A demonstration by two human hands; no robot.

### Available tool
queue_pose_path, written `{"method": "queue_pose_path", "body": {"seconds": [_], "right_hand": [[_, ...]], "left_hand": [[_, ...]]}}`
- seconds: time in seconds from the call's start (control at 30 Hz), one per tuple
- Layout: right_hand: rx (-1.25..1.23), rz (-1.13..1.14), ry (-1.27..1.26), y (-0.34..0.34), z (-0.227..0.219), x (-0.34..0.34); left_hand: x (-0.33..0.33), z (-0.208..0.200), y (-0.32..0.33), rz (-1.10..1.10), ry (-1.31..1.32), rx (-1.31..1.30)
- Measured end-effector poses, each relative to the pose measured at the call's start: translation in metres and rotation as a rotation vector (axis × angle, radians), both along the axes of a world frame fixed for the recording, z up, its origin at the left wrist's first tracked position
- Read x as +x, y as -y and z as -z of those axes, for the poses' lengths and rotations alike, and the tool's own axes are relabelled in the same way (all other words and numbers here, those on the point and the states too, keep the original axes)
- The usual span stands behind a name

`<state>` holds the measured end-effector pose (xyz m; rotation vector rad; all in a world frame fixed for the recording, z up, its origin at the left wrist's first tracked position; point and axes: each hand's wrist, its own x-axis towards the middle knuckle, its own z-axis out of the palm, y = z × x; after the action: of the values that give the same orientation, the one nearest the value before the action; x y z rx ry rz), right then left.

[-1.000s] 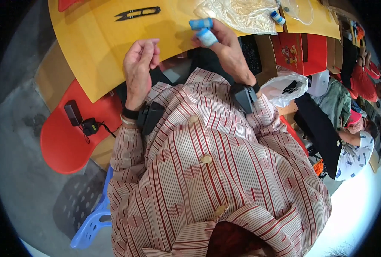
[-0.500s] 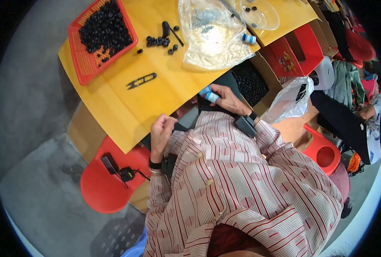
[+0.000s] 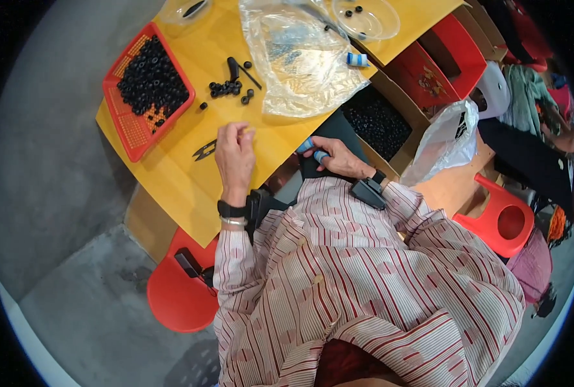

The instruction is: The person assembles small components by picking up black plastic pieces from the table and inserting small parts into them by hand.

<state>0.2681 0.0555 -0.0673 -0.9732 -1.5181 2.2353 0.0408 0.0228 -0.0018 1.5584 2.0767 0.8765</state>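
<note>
My left hand (image 3: 236, 158) is raised over the yellow table. Its fingers are bent and drawn together, and whatever they pinch is too small to make out. Partly under it lie black thread snips (image 3: 204, 151), blades showing and handle covered. Below the table's edge, over my lap, my right hand (image 3: 341, 158) has its fingers curled. Blue-and-white wraps (image 3: 321, 157) sit around its thumb and finger ends. Anything between those fingers is hidden. Several black beads (image 3: 225, 88) lie beyond my left hand, beside a black-handled tool (image 3: 234, 68).
A red basket (image 3: 185, 80) of black beads stands at the left. A clear plastic bag (image 3: 306, 84) lies beside a blue-and-white roll (image 3: 358, 60) and a clear bowl (image 3: 390, 26). At the right are a carton (image 3: 416, 132) of black pieces and a red box (image 3: 464, 48).
My left hand has moved up and away from my lap, partly covering the snips. The right hand stays near the table's edge, its fingers slightly turned. The whole view has shifted a little.
</note>
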Motion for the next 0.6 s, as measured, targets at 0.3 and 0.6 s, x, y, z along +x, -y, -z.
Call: {"method": "queue_pose_path", "body": {"seconds": [0.3, 0.6], "right_hand": [[-0.037, -0.111, -0.027, -0.004, -0.018, 0.019], [0.354, 0.269, 0.033, -0.061, -0.084, 0.0]], "left_hand": [[0.0, 0.019, -0.055, 0.082, -0.279, 0.062], [-0.003, 0.002, -0.016, 0.019, -0.2, 0.077]]}}
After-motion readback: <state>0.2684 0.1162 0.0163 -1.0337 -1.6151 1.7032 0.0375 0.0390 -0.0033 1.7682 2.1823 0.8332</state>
